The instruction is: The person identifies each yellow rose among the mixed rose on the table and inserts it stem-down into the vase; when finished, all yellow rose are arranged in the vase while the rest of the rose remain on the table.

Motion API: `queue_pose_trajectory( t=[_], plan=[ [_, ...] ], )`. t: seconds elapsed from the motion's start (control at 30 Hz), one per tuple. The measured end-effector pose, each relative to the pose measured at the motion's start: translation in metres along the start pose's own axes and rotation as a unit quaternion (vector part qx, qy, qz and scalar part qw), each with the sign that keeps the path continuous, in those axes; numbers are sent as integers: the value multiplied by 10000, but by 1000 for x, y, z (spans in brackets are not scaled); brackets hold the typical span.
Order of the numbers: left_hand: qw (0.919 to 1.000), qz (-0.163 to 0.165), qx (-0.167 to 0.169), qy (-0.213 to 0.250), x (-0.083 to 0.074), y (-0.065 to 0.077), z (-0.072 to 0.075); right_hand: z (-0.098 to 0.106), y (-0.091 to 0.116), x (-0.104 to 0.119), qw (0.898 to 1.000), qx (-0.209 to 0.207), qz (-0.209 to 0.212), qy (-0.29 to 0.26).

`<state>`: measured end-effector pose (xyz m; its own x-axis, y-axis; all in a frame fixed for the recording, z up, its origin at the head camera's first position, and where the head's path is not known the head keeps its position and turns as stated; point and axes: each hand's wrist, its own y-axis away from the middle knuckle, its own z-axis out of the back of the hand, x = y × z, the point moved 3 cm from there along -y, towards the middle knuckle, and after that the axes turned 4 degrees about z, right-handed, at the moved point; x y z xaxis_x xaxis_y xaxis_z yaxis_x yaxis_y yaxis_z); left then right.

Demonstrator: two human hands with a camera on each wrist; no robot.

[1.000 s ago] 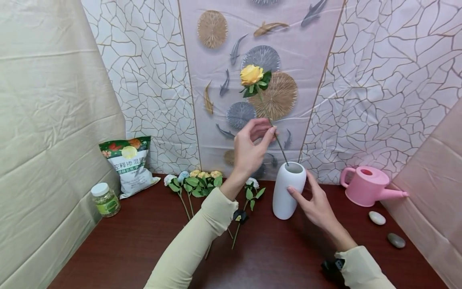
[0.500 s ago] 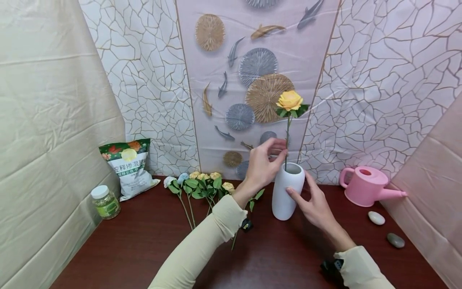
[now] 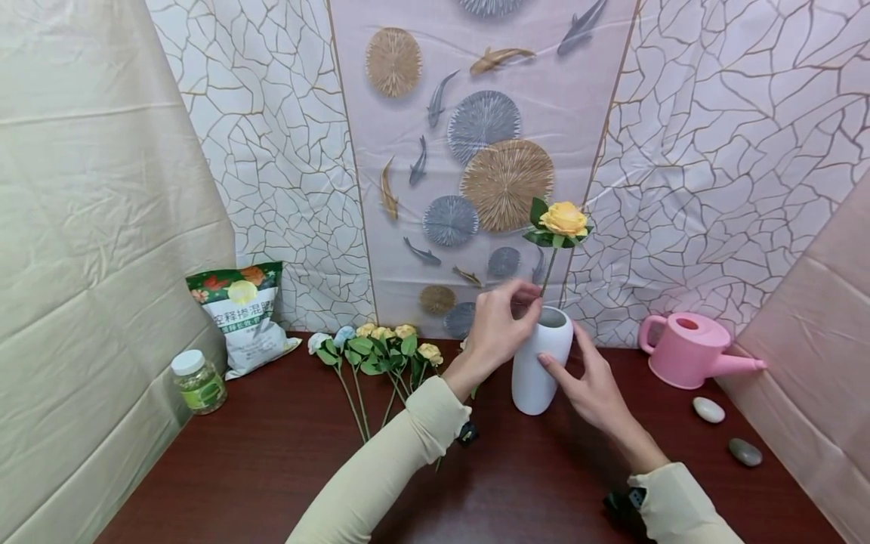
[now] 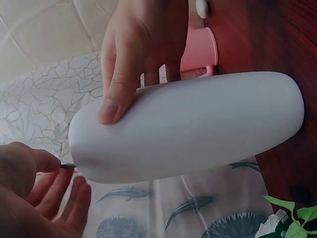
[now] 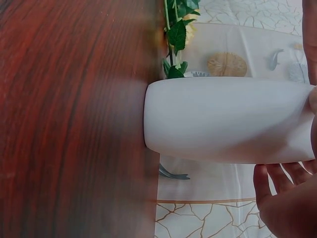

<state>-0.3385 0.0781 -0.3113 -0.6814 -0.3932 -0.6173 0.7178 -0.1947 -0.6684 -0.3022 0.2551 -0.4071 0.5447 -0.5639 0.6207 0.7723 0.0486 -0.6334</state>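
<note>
A yellow rose [image 3: 563,219] stands above the mouth of a white vase [image 3: 534,370], its lower stem going down into the opening. My left hand [image 3: 501,321] pinches the stem between thumb and fingers beside the rim. In the left wrist view, a short piece of green stem [image 4: 67,165] shows between those fingertips and the vase. My right hand [image 3: 593,381] grips the vase's upper right side, thumb in front and fingers behind. The vase is upright on the dark red table [image 3: 238,468]. The stem's end is hidden inside the vase.
Several yellow, white and blue roses [image 3: 381,351] lie at the table's back, left of the vase, partly behind my left arm. A pink watering can [image 3: 689,351] and two stones [image 3: 709,410] are at right. A jar [image 3: 199,381] and a printed bag [image 3: 248,321] stand at left.
My left hand has moved right and down to the vase rim, and the yellow rose has sunk lower into the vase. My right hand has kept its grip on the vase.
</note>
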Motion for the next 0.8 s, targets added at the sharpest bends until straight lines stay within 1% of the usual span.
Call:
queue_pose_trajectory(
  t=[0.1,0.37,0.53,0.67,0.8],
  plan=[
    [9998,46,26,-211,-1,1,-3,0,0,-1,10000,12,-29,-21],
    [9962,281,304,-762,-2,2,-10,1,0,0,9998,139,-116,23],
    [9956,378,528,-673,-1,3,-9,1,1,1,9995,263,-186,-22],
    [9959,401,690,-418,0,6,-6,1,0,5,9995,262,-150,-13],
    [9972,291,690,-20,4,10,-2,3,1,18,9996,250,-139,-72]
  ],
)
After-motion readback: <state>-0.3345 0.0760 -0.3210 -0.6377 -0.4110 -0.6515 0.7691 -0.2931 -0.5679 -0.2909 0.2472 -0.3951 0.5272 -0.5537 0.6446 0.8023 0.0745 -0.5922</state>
